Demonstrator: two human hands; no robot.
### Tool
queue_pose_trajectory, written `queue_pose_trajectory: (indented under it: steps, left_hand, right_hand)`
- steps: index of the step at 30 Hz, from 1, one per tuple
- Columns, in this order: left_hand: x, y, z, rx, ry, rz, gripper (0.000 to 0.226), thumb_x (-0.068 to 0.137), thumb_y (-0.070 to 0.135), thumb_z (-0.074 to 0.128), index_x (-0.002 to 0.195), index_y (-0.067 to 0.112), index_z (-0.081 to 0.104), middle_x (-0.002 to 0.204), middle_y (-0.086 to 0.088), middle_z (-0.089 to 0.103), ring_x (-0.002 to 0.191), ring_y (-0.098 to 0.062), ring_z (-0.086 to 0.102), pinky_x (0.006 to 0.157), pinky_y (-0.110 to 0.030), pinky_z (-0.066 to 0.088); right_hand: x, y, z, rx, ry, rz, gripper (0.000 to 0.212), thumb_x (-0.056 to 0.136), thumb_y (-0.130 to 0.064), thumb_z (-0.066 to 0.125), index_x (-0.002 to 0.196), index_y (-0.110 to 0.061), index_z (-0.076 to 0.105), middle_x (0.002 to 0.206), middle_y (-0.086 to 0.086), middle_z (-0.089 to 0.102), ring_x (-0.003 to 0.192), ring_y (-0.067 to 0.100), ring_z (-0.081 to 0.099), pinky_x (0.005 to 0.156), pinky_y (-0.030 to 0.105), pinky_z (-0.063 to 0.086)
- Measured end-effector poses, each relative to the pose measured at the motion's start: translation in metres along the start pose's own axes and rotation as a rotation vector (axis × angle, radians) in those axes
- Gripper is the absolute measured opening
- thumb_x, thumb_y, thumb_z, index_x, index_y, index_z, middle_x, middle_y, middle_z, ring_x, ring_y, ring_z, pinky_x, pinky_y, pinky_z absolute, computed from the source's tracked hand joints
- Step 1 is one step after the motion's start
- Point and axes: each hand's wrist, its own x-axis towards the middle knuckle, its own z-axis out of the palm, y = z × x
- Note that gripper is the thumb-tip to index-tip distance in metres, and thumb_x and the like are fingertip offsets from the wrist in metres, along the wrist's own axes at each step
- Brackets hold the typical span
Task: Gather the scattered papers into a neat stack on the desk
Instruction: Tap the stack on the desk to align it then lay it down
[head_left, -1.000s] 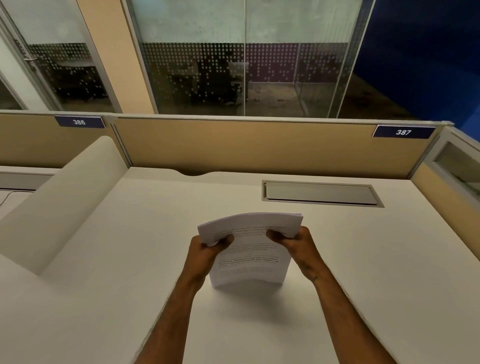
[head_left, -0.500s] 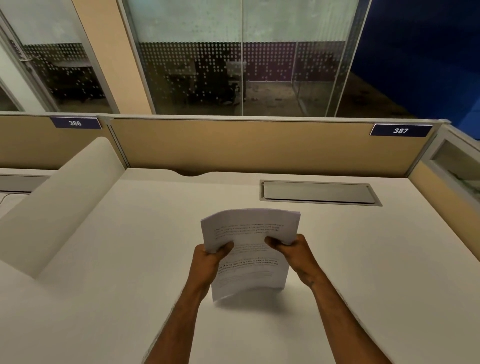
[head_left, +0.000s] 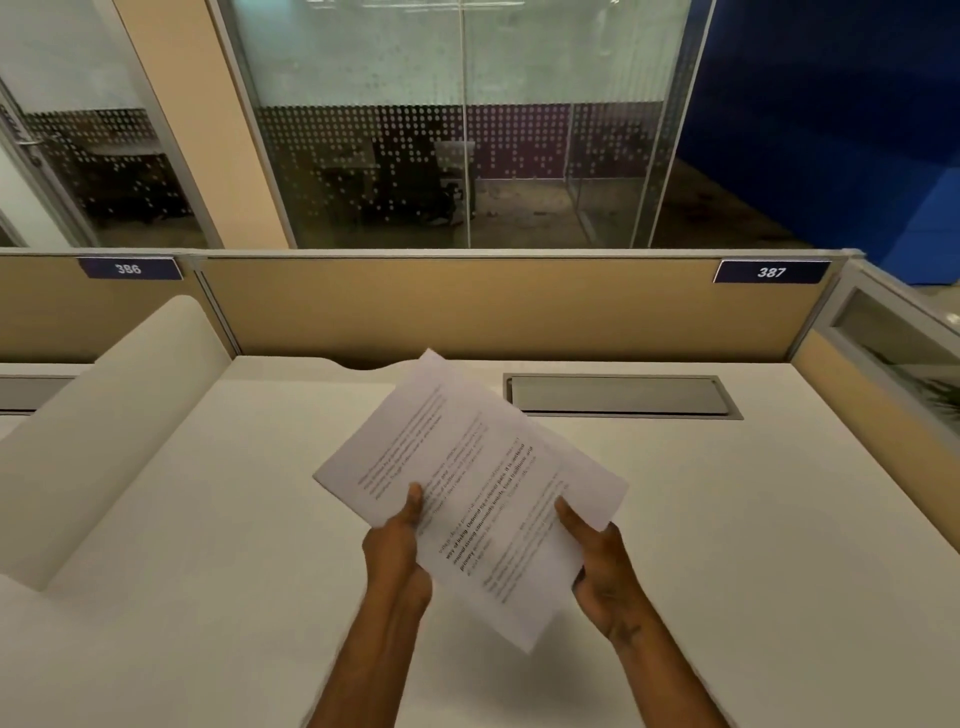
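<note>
A stack of white printed papers (head_left: 467, 483) is held in the air above the white desk (head_left: 727, 545), turned at a diagonal with one corner pointing away from me. My left hand (head_left: 397, 556) grips its left edge with the thumb on top of the page. My right hand (head_left: 602, 571) holds the right edge, thumb on the sheet. The sheets lie roughly together, with a lower sheet showing at the right side.
A grey cable flap (head_left: 621, 396) is set into the desk behind the papers. A tan partition (head_left: 467, 306) closes the back, a curved white divider (head_left: 104, 415) the left, and a glass-topped panel (head_left: 893, 358) the right.
The stack stood on its bottom edge on the desk with both hands at its top. It has since been lifted and turned diagonal, and both hands now hold its sides.
</note>
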Motion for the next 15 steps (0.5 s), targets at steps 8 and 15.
queue_pose_trajectory:
  steps: [8, 15]
  left_hand:
    - [0.035, 0.046, -0.059, 0.238, -0.355, -0.004, 0.043, 0.096, 0.023, 0.057, 0.138, 0.014, 0.060, 0.126, -0.007, 0.075, 0.106, -0.022, 0.074, 0.079, -0.037, 0.061]
    - [0.045, 0.056, -0.033, 0.749, -0.612, 0.075, 0.052, 0.076, 0.045, 0.079, 0.115, 0.010, 0.073, 0.109, -0.013, 0.078, 0.098, -0.031, 0.074, 0.079, -0.036, 0.060]
  right_hand:
    - [-0.001, -0.044, -0.043, -0.204, -0.042, -0.026, 0.034, 0.087, -0.030, 0.073, 0.115, -0.011, 0.070, 0.116, 0.024, 0.071, 0.103, 0.043, 0.071, 0.081, 0.052, 0.059]
    - [0.008, -0.057, -0.044, -0.458, -0.135, 0.012, 0.036, 0.080, -0.045, 0.077, 0.110, -0.025, 0.073, 0.109, 0.014, 0.076, 0.098, 0.035, 0.074, 0.077, 0.045, 0.062]
